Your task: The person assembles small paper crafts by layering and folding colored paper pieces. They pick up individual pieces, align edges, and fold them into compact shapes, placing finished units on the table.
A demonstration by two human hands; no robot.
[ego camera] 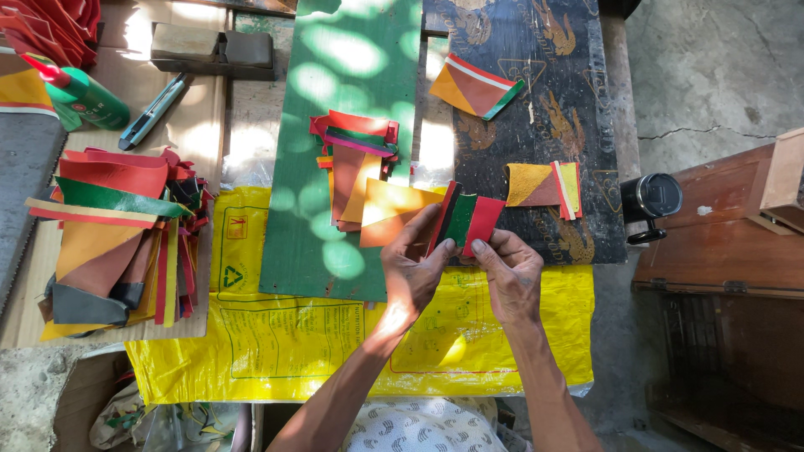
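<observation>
A patchwork leather piece [435,219] of orange, red and green panels is pinched between both hands. The left hand [412,269] grips its orange-and-red part, and the right hand [508,269] pinches the red end, thumbs close together. Just beyond the hands lie a small stack of leather pieces [356,163] on a green board [335,84] and a yellow-brown piece [544,186] on a dark patterned mat [544,100]. Well left sits a leather scrap pile [117,238]; below is a yellow plastic sack [276,335].

Cracked concrete floor [712,75], wooden cabinet [720,259] at right, dappled sunlight
</observation>
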